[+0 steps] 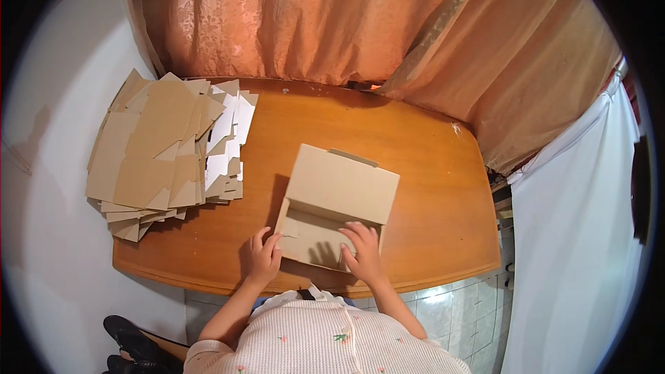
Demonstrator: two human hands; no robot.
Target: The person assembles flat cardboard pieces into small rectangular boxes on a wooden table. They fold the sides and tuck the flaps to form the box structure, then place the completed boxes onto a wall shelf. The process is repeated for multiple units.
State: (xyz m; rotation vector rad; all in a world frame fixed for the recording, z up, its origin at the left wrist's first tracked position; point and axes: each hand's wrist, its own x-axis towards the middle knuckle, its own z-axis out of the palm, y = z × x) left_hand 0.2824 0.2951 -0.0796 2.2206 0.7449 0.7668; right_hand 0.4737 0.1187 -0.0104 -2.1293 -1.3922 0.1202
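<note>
A plain brown cardboard box sits in front of me near the table's front edge, its hinged lid raised and leaning back, with a narrow tuck flap along the lid's far edge. Its inside looks bare apart from shadows. My left hand is at the box's left front corner, fingers apart and fingertips close to the side wall; whether they touch it is hard to see. Over the right front part of the box, my right hand has its fingers spread, thumb pointing into the box near the front wall.
Many flattened cardboard blanks, some with white faces, lie in an uneven pile on the left of the wooden table. An orange curtain hangs behind the table, a white cloth at the right. Black shoes are at lower left.
</note>
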